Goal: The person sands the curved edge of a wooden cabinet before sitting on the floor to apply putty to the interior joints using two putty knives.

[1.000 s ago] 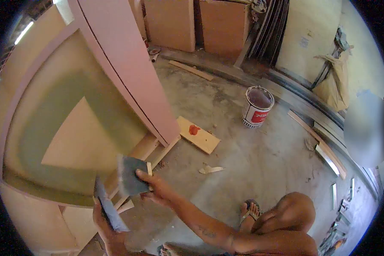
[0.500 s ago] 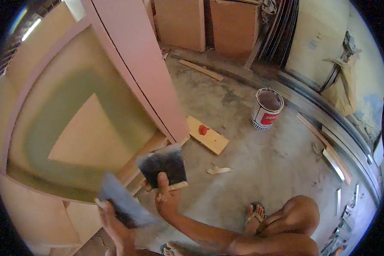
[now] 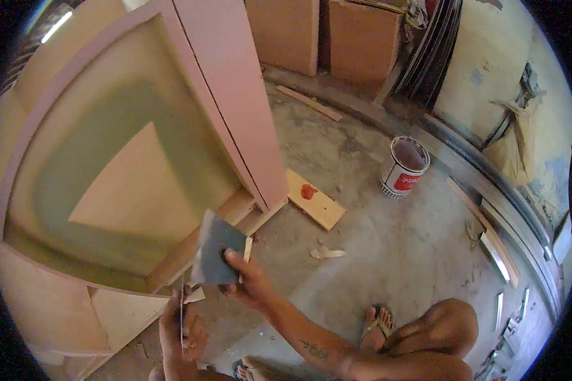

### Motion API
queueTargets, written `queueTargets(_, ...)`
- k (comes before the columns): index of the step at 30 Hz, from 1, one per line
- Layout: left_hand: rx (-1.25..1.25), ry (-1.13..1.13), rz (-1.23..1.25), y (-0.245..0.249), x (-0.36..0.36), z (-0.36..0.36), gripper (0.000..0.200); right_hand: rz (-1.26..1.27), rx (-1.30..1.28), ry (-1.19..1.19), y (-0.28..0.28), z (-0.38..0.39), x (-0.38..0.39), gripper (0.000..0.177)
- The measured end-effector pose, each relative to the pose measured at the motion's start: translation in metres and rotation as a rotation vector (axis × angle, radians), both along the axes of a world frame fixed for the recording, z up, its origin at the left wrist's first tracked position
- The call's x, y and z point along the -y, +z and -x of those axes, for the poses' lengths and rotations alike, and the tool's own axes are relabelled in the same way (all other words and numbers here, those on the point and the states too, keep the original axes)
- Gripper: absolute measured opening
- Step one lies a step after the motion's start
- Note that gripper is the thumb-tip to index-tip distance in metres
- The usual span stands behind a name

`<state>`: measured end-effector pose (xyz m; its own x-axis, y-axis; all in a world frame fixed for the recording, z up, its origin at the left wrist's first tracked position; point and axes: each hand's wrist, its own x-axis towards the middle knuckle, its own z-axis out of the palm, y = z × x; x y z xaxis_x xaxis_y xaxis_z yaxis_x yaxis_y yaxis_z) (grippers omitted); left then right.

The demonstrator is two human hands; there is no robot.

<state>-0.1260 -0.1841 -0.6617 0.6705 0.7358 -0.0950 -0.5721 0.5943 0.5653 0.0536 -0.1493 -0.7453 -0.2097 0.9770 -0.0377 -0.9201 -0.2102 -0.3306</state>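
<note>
Brown panels near dark sheets

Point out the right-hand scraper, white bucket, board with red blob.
Scraper (image 3: 213,253), head view: dark blade face.
Bucket (image 3: 401,183), head view: red label on wall.
Board (image 3: 320,207), head view: bare upper face.

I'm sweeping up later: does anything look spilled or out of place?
A red blob sits on the pale board on the floor, odd against its plain surface and possibly spilled; a ragged pale scrap lies loose nearby, like litter.
</note>
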Motion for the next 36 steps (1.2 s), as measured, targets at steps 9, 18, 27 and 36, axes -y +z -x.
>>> queueTargets(9, -0.425, 0.618, 0.23, 0.008, -0.013, -0.005, 0.029, -0.182, 0.319, 0.051, 0.004, 0.013, 0.023, 0.044)
queueTargets(18, -0.639, 0.877, -0.049, -0.011, -0.032, 0.017, 0.038, -0.555, 0.543, 0.444, 0.029, 0.011, 0.032, 0.04)
queueTargets(27, -0.711, 1.446, -0.325, 0.005, -0.016, 0.003, 0.043, -0.039, 0.599, 0.03, 0.04, 0.035, 0.028, 0.044)
queueTargets(36, -2.065, 0.155, -0.503, 0.047, 0.01, -0.025, 0.043, 0.088, 0.586, -0.448, 0.055, -0.029, 0.012, 0.024)
